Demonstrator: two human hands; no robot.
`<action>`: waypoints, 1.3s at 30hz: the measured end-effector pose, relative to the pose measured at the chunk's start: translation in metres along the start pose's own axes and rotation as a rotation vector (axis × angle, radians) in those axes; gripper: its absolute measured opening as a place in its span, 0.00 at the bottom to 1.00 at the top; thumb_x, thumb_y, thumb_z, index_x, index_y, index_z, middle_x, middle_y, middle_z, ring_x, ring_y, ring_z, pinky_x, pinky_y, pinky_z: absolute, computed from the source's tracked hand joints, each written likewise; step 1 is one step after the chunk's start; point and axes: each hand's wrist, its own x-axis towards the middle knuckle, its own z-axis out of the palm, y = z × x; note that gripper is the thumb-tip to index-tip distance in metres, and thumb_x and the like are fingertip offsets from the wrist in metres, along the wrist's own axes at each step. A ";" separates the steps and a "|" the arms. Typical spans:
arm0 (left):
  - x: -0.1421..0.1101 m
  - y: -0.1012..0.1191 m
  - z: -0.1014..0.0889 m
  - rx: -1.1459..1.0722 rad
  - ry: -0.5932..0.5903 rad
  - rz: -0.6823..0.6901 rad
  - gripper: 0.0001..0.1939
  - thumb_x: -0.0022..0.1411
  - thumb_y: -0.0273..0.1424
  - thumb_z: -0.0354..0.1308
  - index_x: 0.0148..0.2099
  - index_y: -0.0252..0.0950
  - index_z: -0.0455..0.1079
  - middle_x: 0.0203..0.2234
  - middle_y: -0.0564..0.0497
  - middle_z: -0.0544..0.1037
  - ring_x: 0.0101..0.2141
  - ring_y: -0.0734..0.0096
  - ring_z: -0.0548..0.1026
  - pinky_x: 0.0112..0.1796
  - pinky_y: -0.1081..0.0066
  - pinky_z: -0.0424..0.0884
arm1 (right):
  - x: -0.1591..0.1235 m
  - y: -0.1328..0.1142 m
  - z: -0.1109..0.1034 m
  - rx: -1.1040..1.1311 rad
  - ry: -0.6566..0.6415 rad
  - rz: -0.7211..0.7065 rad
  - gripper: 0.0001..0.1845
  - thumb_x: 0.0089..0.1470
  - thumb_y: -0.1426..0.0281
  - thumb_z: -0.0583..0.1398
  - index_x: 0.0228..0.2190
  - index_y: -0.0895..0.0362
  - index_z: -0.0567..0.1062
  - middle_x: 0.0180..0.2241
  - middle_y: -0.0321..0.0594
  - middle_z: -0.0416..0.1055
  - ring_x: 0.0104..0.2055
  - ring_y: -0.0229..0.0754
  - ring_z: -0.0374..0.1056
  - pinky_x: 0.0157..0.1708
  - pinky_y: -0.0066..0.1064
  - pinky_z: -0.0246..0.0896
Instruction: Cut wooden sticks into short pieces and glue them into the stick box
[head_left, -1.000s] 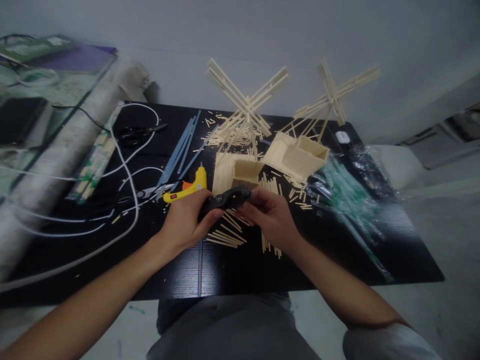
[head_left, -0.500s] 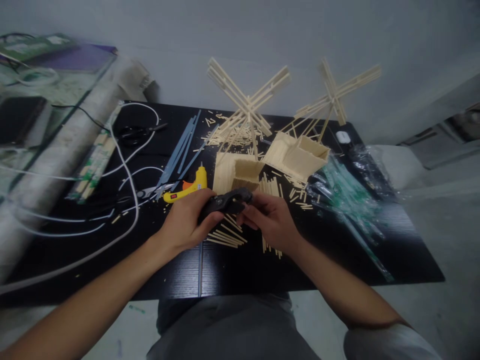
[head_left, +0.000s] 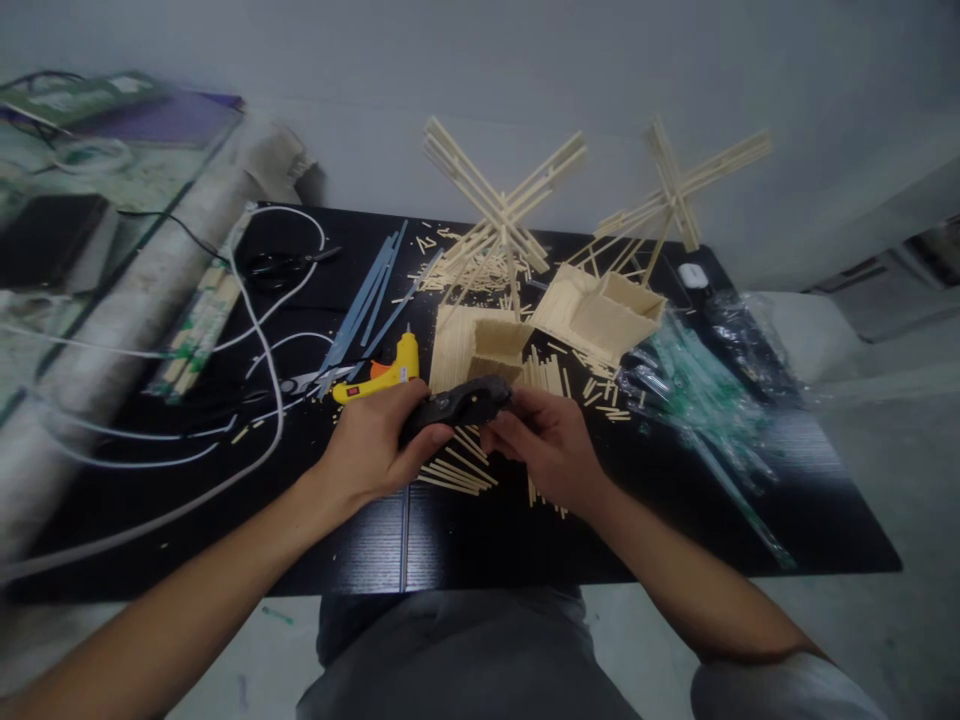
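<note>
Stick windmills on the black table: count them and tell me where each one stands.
2. The left windmill stands beyond the yellow glue gun; the right windmill stands behind the plastic wrappers.

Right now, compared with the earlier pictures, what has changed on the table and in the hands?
Nothing visibly changed except the view: the table things appear slightly further right, probably from a small head movement. Nothing was clearly taken or let go. The left hand still grips the black tool; the right hand stays at its far end. The yellow glue gun stayed in place.
</note>
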 end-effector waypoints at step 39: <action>0.002 -0.008 -0.003 -0.111 -0.084 0.065 0.30 0.72 0.54 0.43 0.44 0.32 0.73 0.31 0.46 0.76 0.31 0.62 0.74 0.33 0.65 0.65 | 0.005 0.005 -0.006 0.048 -0.150 0.028 0.18 0.66 0.56 0.62 0.33 0.58 0.74 0.23 0.33 0.71 0.20 0.29 0.53 0.19 0.24 0.45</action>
